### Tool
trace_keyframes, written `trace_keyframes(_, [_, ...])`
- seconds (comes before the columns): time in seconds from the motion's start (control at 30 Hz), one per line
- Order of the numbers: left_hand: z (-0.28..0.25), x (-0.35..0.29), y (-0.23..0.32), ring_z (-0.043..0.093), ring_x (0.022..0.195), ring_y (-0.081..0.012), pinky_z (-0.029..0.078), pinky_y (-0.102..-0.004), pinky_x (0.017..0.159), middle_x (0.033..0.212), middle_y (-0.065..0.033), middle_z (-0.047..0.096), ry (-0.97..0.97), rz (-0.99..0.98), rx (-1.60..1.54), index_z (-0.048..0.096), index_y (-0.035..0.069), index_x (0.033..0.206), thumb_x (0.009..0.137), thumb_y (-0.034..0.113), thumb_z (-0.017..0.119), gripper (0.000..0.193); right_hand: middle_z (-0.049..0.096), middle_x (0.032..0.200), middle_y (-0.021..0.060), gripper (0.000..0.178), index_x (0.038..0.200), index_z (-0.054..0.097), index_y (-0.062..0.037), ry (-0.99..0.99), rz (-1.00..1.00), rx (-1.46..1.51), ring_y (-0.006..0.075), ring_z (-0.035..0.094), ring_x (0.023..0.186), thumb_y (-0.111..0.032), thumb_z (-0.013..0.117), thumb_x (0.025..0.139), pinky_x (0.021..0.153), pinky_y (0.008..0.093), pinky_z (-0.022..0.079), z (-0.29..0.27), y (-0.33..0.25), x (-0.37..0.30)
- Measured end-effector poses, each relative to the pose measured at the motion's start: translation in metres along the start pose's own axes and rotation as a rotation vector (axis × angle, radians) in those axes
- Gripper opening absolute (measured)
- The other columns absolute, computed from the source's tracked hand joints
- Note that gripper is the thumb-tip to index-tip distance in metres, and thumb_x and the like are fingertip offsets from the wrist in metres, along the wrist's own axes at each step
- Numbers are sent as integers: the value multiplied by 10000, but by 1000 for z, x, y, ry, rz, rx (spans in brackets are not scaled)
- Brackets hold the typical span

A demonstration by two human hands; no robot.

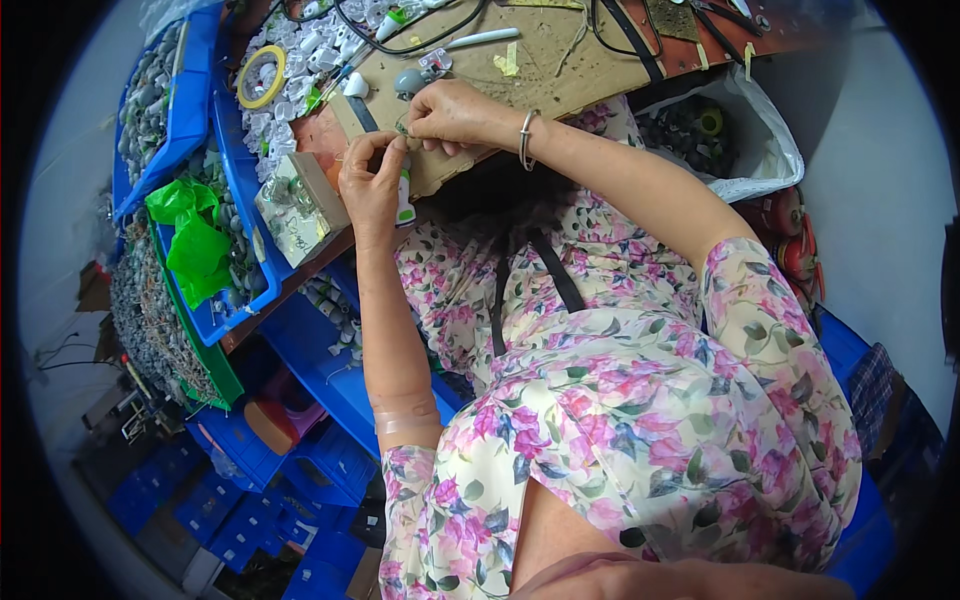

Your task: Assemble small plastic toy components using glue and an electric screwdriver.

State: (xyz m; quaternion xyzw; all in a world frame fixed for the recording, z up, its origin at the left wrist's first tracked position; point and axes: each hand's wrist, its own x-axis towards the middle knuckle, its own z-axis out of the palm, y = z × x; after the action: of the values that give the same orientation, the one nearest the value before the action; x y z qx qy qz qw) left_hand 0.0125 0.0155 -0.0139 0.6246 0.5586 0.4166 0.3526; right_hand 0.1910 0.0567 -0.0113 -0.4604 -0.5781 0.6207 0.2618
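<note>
My left hand [372, 188] and my right hand [452, 112] meet over the near edge of a cardboard sheet [560, 55]. Both are closed, thumb and fingertips pinched around something small and thin between them, too small to make out. Just below my left fingertips a white and green plastic piece [405, 200] shows, partly covered by that hand; whether it is held I cannot tell. Beyond my right hand lie a grey rounded piece [408, 82] and a small clear part [436, 62]. A white cap-like piece [356, 86] sits to their left.
Clear plastic parts [300, 65] heap at the upper left, with a yellow tape roll [262, 77] on them. Blue trays [262, 285] of grey pieces stand left, one with a green bag [190, 235]. A white bag [765, 130] of dark parts is right. A black cable [430, 42] crosses the cardboard.
</note>
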Motion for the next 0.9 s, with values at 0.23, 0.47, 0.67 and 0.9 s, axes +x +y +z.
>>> trace_keyframes(0.23, [-1, 2, 11, 586, 827, -204, 452, -325, 770, 828, -59, 640, -29, 73, 274, 678, 21, 854, 824, 158, 702, 141, 638, 649, 14, 155, 864, 644, -30, 4, -12, 86, 70, 555, 451, -181, 605, 865, 375, 220, 408, -1, -3, -6])
trace_keyframes(0.47, [0, 1, 10, 576, 849, -197, 441, -320, 785, 826, -47, 635, -36, 51, 250, 681, 34, 860, 826, 149, 695, 120, 630, 636, 11, 170, 843, 646, -26, 25, -47, 22, 70, 548, 445, -183, 591, 877, 377, 219, 414, -1, -2, -6])
trace_keyframes(0.67, [2, -4, 20, 549, 919, -218, 425, -331, 838, 898, -47, 626, -26, 178, 273, 685, 63, 894, 799, 189, 723, 162, 639, 628, 28, 186, 849, 649, -15, 36, -79, -76, 74, 564, 451, -187, 590, 887, 389, 220, 433, 2, -2, -4])
trace_keyframes(0.9, [-6, -23, 23, 497, 1017, -292, 375, -409, 925, 1033, -80, 591, -3, 234, 651, 594, 64, 1072, 697, 274, 788, 472, 672, 722, 73, 148, 968, 635, -36, 116, -206, 62, 143, 619, 509, -146, 561, 900, 445, 262, 479, 1, 9, -8])
